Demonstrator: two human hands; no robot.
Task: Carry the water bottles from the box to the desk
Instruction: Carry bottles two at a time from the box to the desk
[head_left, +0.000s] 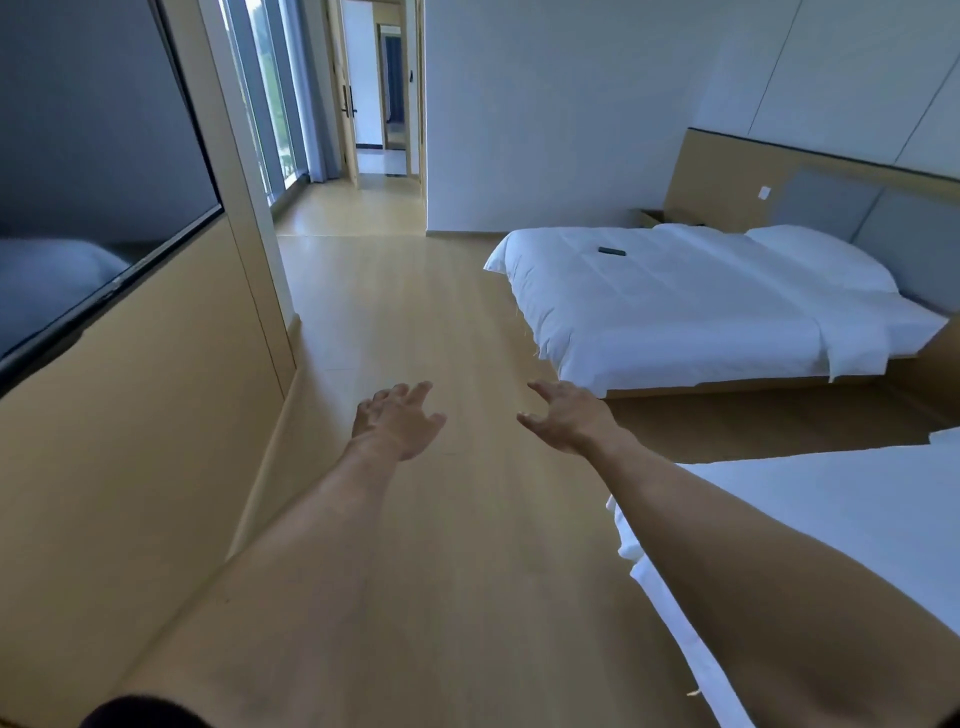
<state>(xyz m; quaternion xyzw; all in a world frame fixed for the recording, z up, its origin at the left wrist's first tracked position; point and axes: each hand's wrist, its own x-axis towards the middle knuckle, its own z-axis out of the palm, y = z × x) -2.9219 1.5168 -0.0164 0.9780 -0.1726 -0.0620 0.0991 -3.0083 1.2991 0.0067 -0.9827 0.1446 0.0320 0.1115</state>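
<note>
Both my arms stretch forward over a light wooden floor (415, 322). My left hand (397, 418) is held out with its fingers spread and relaxed, holding nothing. My right hand (566, 415) is likewise extended, fingers straight, with nothing in it. No water bottle, box or desk shows in this view.
A white bed (691, 306) with a dark remote (611, 251) on it stands at the right, and a second white bed (831, 545) lies close at the lower right. A wall-mounted television (93, 171) hangs on the left. An open doorway (382, 98) lies ahead beside tall windows (265, 104).
</note>
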